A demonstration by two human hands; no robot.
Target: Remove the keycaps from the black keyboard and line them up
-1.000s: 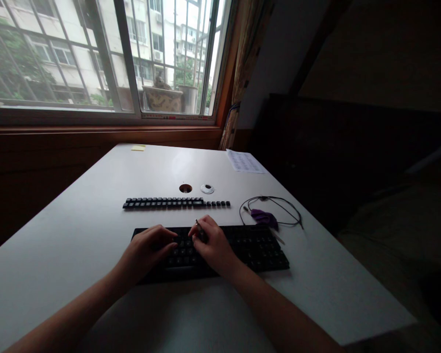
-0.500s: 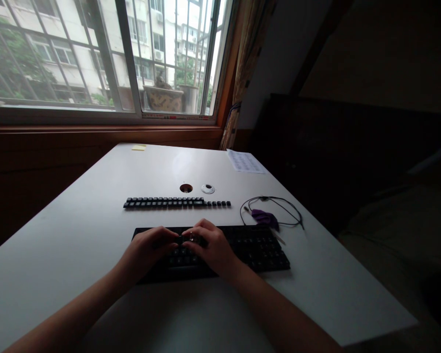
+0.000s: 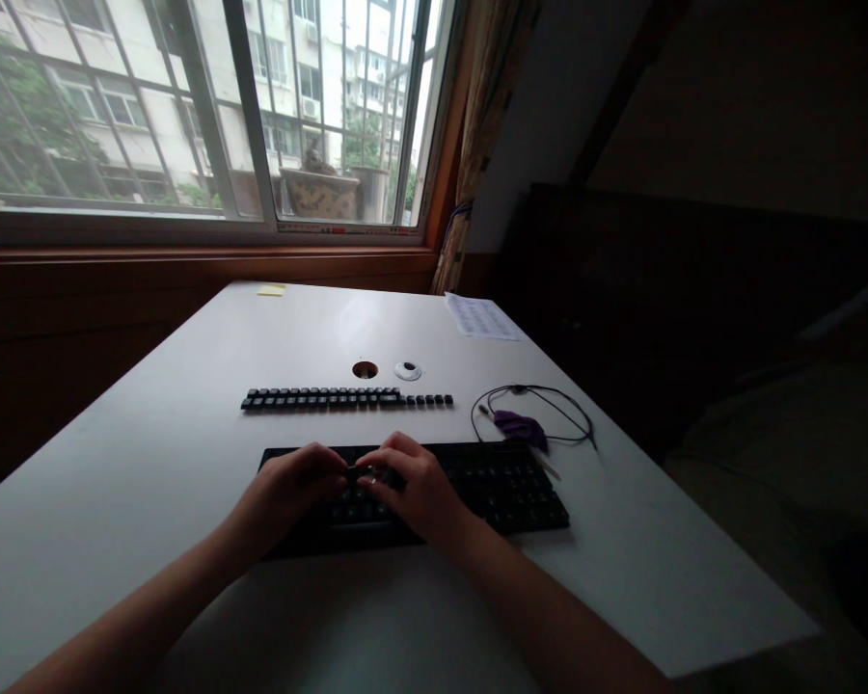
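A black keyboard (image 3: 502, 487) lies across the desk under both hands. Over its left part, my left hand (image 3: 300, 487) is closed, thumb and fingers pinched at what looks like a small black keycap (image 3: 351, 471). Facing it from the right, my right hand (image 3: 412, 479) is also closed, its fingers curled round a small shiny object whose kind I cannot make out. The fingertips of both hands nearly meet above the keys. Behind the keyboard, loose black keycaps (image 3: 322, 397) stand in neat rows, with several smaller ones continuing to the right.
A coiled black cable (image 3: 585, 414) and a purple cloth (image 3: 521, 427) lie behind the keyboard's right end. Farther back are a round desk hole (image 3: 366, 370), its white cover (image 3: 408, 371), printed paper (image 3: 483, 318) and a yellow note (image 3: 270, 289). The white desk (image 3: 151, 434) stands by a barred window.
Both hands stay over the same keys with only slight finger movement. The shiny object in my right hand shows less than before. The whole view has shifted very slightly.
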